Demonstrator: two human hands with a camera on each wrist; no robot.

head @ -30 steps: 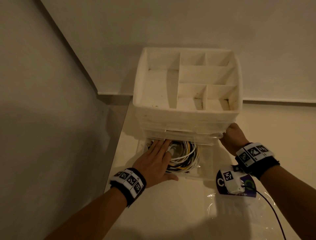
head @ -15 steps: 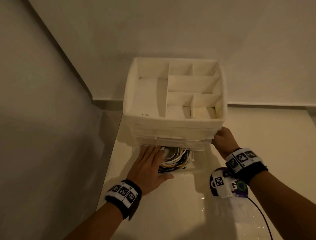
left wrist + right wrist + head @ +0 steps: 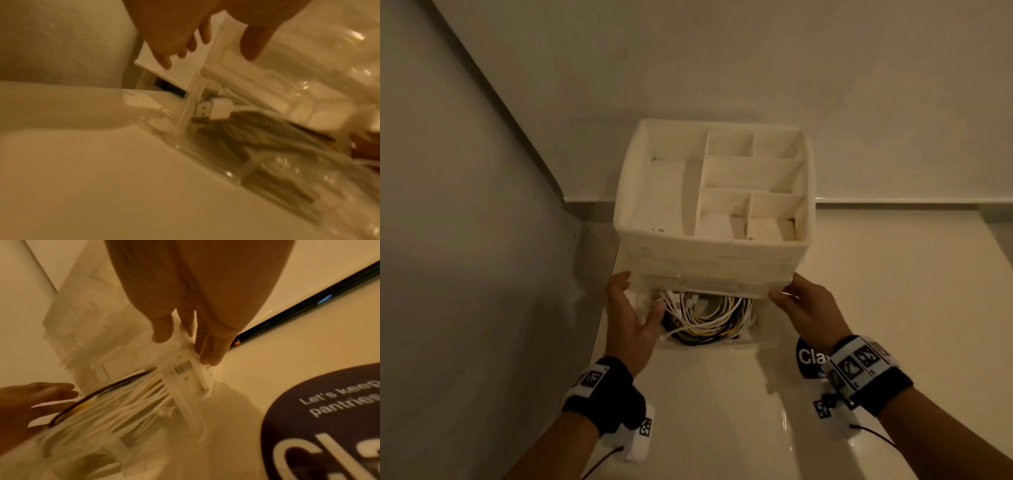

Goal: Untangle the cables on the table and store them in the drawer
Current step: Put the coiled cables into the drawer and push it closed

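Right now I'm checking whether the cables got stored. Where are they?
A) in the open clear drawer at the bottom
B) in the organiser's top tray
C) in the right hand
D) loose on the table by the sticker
A: the coiled cables lie inside the clear drawer, pulled out from under the organiser; the top tray holds none, and the right hand holds only the organiser's corner.
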